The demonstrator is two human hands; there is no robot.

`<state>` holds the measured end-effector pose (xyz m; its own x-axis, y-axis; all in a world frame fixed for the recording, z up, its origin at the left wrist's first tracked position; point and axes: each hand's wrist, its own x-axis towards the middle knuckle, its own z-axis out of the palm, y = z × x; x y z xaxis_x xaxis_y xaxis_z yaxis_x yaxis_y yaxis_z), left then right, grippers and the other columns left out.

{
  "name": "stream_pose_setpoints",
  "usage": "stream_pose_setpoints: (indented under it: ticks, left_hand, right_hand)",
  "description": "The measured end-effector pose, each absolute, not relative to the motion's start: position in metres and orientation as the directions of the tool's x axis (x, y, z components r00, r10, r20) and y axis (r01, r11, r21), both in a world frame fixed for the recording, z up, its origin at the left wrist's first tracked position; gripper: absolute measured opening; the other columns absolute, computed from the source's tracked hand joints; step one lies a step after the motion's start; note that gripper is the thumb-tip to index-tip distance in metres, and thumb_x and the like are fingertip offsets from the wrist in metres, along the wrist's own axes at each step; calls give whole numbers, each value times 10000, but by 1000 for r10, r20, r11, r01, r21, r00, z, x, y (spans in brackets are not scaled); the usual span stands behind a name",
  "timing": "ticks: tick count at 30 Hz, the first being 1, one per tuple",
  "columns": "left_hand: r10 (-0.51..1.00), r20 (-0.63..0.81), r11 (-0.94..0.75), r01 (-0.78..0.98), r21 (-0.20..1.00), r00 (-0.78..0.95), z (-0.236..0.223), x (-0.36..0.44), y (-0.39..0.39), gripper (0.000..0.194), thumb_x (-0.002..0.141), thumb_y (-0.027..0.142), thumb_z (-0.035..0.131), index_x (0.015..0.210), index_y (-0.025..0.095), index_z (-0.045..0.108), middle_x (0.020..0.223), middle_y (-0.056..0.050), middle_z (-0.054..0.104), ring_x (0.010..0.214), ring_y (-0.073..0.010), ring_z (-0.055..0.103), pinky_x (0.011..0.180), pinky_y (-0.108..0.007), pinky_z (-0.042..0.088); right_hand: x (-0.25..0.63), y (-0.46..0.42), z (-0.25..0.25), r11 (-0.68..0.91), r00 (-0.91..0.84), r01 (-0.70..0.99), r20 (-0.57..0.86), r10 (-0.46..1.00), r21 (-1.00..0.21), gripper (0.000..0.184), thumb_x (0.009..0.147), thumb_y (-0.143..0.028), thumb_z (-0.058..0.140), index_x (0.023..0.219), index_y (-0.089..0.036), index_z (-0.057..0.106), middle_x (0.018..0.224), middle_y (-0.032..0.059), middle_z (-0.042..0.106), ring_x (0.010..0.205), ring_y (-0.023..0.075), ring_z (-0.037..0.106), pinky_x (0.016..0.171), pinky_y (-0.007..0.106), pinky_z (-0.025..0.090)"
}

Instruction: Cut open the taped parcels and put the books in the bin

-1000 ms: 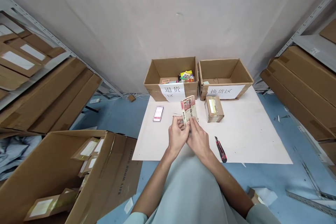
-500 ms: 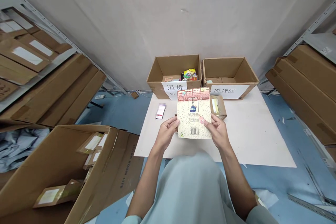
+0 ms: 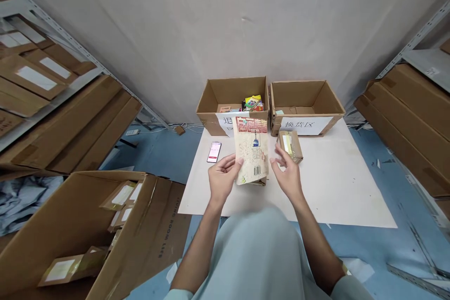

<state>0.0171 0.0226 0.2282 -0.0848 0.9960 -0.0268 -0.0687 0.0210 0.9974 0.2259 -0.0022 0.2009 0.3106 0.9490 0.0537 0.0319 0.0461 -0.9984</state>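
Observation:
A thin book (image 3: pixel 251 150) with a speckled cream cover, a red band on top and a barcode low down is held up above the table, slightly turned. My left hand (image 3: pixel 223 176) pinches its left edge between thumb and fingers. Just off the book's right edge, my right hand (image 3: pixel 288 173) has its fingers apart and holds nothing. Behind the right hand a small taped carton (image 3: pixel 290 145) stands on the white table (image 3: pixel 337 183). Part of another brown item (image 3: pixel 260 181) peeks out below the book, mostly hidden. A phone (image 3: pixel 214 152) with a lit screen lies left of the book.
Two labelled open cartons stand at the table's back: the left carton (image 3: pixel 207 119) holds colourful books, the right carton (image 3: pixel 330 124) a few items. A large carton (image 3: pixel 154 229) with taped parcels is at lower left. Shelves with boxes (image 3: pixel 70 122) line both sides.
My right hand has let go of the book and moved slightly away from its right edge. The book has turned a little and shifted left in my left hand.

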Motion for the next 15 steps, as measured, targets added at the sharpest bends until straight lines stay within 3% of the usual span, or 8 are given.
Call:
stream_pose_setpoints:
  ticks: [5,8,10,13,15]
  left_hand:
    - [979,201,-190,176,966,-46,208,53,9,350,959,424,824,1232,217,899,1173,-52,886,1044,-289,874,944,-402,733]
    - [916,398,-383,386,839,44,193,68,-5,262,998,305,753,1202,263,910,1216,-43,873,1079,-279,875,972,-384,726]
    - [894,424,-443,415,795,143,191,69,-9,267,1008,294,749,1227,282,901,1271,-46,858,1148,-283,862,1041,-401,712]
    - [926,308,-372,382,846,219,198,55,4,302,1035,375,756,1293,269,872,1347,-68,839,1246,-289,829,1132,-439,674]
    - [959,254,-282,399,872,123,208,37,20,375,1023,450,773,1314,228,855,1455,-113,791,1389,-323,754,1242,-494,592]
  right_hand:
    - [198,-7,196,0,161,4,1,987,-1000,719,876,-749,839,1387,-245,798,1276,137,835,1203,349,788,918,435,696]
    - [190,-11,192,13,240,45,24,970,-999,588,949,-794,730,1068,-227,830,918,69,811,897,278,763,761,357,640]
    - [194,-10,189,27,303,9,29,953,-1000,605,988,-807,663,867,-222,759,766,31,732,756,230,690,687,325,587]
    - [211,-8,188,9,310,-166,-44,950,-986,604,966,-816,697,851,-224,739,794,37,761,776,235,714,710,330,607]
    - [226,-7,192,-30,265,-320,-120,957,-947,577,935,-797,763,985,-223,800,965,74,846,933,285,790,818,374,663]
